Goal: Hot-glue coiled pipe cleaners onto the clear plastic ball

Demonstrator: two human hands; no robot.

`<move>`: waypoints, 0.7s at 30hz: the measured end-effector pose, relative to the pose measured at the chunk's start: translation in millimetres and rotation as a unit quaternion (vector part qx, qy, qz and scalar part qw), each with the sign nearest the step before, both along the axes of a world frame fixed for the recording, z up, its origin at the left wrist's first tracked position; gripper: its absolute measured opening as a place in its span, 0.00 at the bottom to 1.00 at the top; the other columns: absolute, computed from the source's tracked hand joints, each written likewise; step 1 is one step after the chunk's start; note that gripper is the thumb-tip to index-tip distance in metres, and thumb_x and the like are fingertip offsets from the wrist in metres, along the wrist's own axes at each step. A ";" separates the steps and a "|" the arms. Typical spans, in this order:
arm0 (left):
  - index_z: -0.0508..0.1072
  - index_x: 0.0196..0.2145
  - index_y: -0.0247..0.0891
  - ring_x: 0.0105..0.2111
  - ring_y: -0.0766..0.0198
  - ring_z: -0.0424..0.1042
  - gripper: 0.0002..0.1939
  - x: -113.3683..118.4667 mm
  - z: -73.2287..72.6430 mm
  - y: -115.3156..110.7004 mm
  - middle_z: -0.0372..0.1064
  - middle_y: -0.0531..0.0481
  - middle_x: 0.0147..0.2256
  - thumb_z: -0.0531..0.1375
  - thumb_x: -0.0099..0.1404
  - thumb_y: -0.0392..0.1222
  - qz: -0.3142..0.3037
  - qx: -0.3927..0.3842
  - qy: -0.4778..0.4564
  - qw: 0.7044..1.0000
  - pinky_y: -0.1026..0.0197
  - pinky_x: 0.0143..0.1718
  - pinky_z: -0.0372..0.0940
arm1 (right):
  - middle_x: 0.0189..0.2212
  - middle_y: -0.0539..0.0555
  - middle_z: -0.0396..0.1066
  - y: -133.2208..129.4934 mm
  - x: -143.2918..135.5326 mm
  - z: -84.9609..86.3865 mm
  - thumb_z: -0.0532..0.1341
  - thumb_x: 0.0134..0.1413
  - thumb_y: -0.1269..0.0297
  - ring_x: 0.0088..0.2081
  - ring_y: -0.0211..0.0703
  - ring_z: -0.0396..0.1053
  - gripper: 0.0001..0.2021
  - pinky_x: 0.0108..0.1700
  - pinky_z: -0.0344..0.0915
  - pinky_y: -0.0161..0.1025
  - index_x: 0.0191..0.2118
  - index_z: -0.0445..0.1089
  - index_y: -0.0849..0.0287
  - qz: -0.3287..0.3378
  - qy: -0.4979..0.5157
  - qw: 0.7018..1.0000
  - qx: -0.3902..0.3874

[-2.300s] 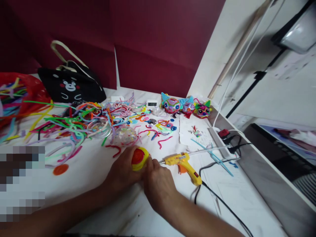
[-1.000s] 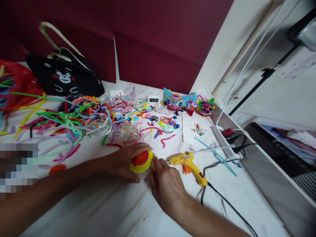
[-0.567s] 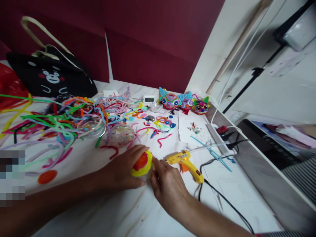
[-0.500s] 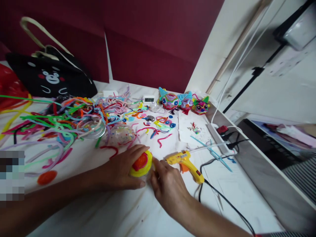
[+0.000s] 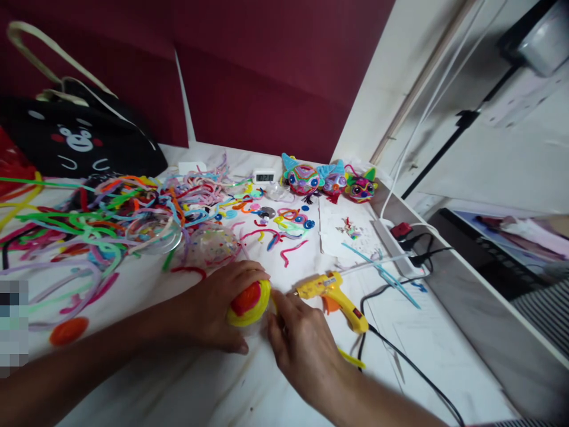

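Note:
My left hand [image 5: 216, 305] is wrapped round a clear ball [image 5: 254, 326] whose top is covered in coiled pipe cleaner, orange in the middle, then pink, with yellow outermost. At the ball's right side, my right hand [image 5: 304, 341] pinches a yellow pipe cleaner [image 5: 352, 358]. Its loose tail shows beyond the wrist, and a bit of yellow shows by the fingertips. Just past the right hand lies a yellow hot glue gun [image 5: 326, 286] on its side, nozzle pointing left, a clear glue stick out of its back.
Tangled pipe cleaners [image 5: 102, 219] and clear plastic half-shells [image 5: 155, 234] spread over the left. Decorated balls [image 5: 304, 179] stand at the back near a small digital clock [image 5: 265, 176]. Blue scissors [image 5: 386, 277], a power strip [image 5: 395, 249] and the gun's black cord [image 5: 413, 367] lie right.
The ball and both hands have shifted slightly left in view as the camera turned a little. The yellow pipe cleaner's tail now shows to the right of my right wrist.

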State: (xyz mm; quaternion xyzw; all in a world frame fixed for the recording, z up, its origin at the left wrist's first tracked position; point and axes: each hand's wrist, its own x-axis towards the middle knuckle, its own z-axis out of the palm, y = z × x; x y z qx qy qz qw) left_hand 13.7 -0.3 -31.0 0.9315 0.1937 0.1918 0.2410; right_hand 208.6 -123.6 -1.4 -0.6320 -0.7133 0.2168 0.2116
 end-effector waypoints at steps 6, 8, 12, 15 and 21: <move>0.66 0.59 0.45 0.57 0.40 0.71 0.46 4.6 -5.9 2.3 0.71 0.42 0.57 0.76 0.44 0.55 -0.006 0.009 0.016 1.000 0.41 0.60 0.69 | 0.40 0.60 0.77 -0.2 -2.4 -0.7 0.54 0.64 0.74 0.40 0.54 0.79 0.17 0.39 0.71 0.44 0.55 0.70 0.66 0.008 -0.012 1.000 -0.004; 0.65 0.58 0.45 0.57 0.41 0.70 0.44 5.9 -8.0 2.6 0.69 0.42 0.57 0.75 0.45 0.49 -0.010 0.011 0.017 1.000 0.43 0.60 0.68 | 0.40 0.61 0.77 -0.3 -3.3 -2.4 0.54 0.64 0.73 0.39 0.55 0.79 0.17 0.39 0.72 0.44 0.55 0.70 0.66 0.009 -0.019 1.000 -0.003; 0.63 0.57 0.43 0.57 0.43 0.69 0.43 7.8 -3.8 3.2 0.68 0.43 0.56 0.73 0.44 0.44 -0.021 -0.012 0.037 0.999 0.42 0.60 0.67 | 0.40 0.63 0.77 -0.5 -5.0 -6.0 0.54 0.64 0.71 0.40 0.56 0.79 0.17 0.40 0.73 0.45 0.55 0.70 0.68 0.010 -0.035 0.999 0.002; 0.62 0.57 0.44 0.56 0.43 0.69 0.44 8.9 3.8 2.5 0.67 0.43 0.56 0.73 0.43 0.46 -0.034 -0.035 0.051 0.998 0.42 0.59 0.69 | 0.43 0.64 0.77 -0.4 -5.3 -6.5 0.54 0.64 0.72 0.42 0.57 0.79 0.20 0.41 0.74 0.47 0.59 0.69 0.68 0.013 -0.036 0.999 0.007; 0.64 0.55 0.44 0.55 0.43 0.71 0.42 7.4 -4.8 -0.9 0.69 0.44 0.54 0.72 0.41 0.40 -0.010 -0.020 0.022 1.000 0.44 0.56 0.72 | 0.41 0.63 0.78 -1.8 -1.3 -1.7 0.55 0.63 0.72 0.40 0.58 0.79 0.19 0.41 0.74 0.48 0.57 0.70 0.67 0.017 -0.040 0.999 0.009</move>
